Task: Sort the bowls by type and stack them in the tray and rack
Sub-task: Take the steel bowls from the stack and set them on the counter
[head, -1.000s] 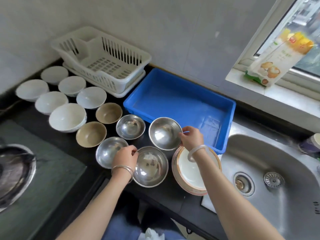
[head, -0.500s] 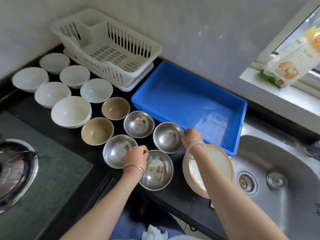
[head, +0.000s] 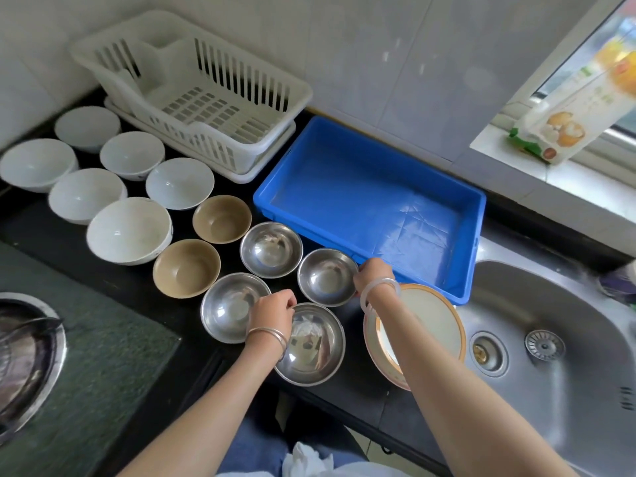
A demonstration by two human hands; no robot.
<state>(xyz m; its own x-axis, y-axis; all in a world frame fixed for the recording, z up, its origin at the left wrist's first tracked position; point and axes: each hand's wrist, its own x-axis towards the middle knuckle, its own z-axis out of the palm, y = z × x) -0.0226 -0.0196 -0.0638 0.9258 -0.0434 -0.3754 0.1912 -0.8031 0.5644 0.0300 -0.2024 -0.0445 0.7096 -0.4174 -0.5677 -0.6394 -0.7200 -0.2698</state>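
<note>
Black counter is seen, where the front steel bowl is pinched by the left hand, the right steel bowl by the right hand, and the blue tray is set just behind the nearer right hand.

Silver bangle, pale translucent bangle

- We record one black table.
- Rear: white rack, with blue tray beside it.
- Left: six white bowls, two tan bowls.
- Front: four steel bowls, one orange-rimmed plate.
</note>
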